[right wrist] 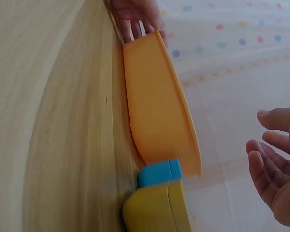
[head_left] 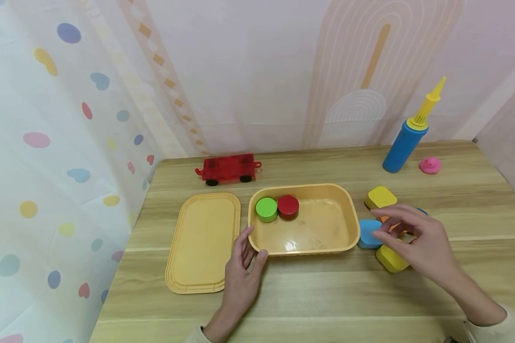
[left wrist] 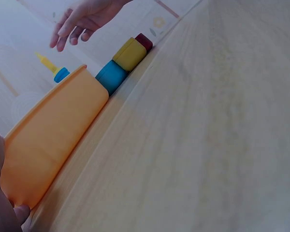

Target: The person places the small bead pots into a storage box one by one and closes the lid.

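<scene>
A yellow-orange plastic bin (head_left: 326, 240) with a raised rim sits mid-table. Inside, at its left end, a green round tub (head_left: 266, 209) and a red round tub (head_left: 288, 207) stand side by side. My left hand (head_left: 242, 276) holds the bin's near left corner, thumb at the front wall and fingers at the left end. Over a cluster of small lidded tubs my right hand (head_left: 425, 243) hovers with nothing in it, fingers loosely bent and apart from the thumb. The cluster includes a blue tub (head_left: 370, 234) against the bin's right end and yellow tubs (head_left: 392, 258); my hand partly hides others.
A flat yellow-orange lid (head_left: 203, 243) lies left of the bin. Behind stands a red toy wagon (head_left: 228, 168) with black wheels. At the back right are an upright blue and yellow hand pump (head_left: 405, 143) and a pink toy duck (head_left: 430, 165). Patterned cloth hangs behind the table.
</scene>
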Available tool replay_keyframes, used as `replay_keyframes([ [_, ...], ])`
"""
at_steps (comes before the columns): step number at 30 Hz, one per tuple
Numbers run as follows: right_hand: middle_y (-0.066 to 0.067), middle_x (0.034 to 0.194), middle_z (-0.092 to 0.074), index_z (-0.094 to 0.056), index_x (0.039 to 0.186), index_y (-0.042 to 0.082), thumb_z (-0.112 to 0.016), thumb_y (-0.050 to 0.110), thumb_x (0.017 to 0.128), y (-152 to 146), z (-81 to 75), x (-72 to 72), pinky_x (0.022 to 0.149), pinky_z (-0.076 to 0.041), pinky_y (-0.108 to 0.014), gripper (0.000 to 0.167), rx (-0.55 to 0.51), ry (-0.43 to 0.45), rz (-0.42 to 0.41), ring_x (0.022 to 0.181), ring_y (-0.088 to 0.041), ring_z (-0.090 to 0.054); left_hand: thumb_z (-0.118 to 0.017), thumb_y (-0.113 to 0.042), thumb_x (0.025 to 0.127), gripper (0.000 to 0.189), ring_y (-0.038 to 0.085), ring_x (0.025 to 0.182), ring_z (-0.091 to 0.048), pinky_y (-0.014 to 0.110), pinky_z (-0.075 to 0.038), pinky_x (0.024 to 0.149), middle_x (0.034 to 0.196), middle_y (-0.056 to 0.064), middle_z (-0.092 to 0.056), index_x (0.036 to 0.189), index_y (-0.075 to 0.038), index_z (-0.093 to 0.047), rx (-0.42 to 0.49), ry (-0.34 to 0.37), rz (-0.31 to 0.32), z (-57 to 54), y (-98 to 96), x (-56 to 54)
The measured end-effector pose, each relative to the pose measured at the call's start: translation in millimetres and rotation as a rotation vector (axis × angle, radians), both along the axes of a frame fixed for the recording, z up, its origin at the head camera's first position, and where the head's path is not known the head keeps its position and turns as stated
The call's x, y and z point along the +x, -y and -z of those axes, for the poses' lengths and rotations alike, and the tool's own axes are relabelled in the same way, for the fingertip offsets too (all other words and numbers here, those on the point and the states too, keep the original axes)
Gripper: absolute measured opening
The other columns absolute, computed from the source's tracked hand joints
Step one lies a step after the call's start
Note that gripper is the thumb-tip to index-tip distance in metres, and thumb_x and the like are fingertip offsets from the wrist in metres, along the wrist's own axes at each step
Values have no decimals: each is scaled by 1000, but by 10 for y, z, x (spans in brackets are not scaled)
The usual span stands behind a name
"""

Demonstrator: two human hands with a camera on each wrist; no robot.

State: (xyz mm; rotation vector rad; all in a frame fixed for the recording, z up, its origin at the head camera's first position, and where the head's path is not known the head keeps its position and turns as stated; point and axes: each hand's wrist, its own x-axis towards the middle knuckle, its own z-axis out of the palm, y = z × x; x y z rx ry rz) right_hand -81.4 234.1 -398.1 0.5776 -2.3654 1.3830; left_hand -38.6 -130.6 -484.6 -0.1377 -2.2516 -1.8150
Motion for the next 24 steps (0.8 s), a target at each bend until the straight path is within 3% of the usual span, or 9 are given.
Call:
replay_keyframes([
  [5,11,118,-76,-80,122,-3,-86,-29,74,-159,29,45,75,-60,-10,55,-24,13,18,84,-3,-69,-70,-3,109,58,42,152,-48,37,-47,119,169,29,-43,161,3,-46,5,-2,5,6,0,-5],
  [10,8,113,-75,-78,127,-2,-84,-29,77,-315,35,87,75,-60,-9,57,-3,63,37,83,-4,-67,-71,-2,108,58,42,151,-48,37,-48,119,169,29,-44,161,0,-47,1,-8,1,12,2,-5],
  [16,8,109,-75,-77,126,-5,-82,-32,75,-477,114,126,74,-58,-8,58,-2,53,59,83,-4,-66,-71,-2,108,58,43,151,-48,37,-47,119,168,29,-44,161,-1,-48,-1,-5,-3,7,1,-3],
  [24,12,103,-72,-78,125,-3,-84,-26,80,-660,163,192,66,-52,-10,51,68,89,138,79,-3,-60,-71,-2,108,58,41,152,-48,37,-47,119,169,29,-44,161,1,-47,3,2,-2,-2,-3,1],
])
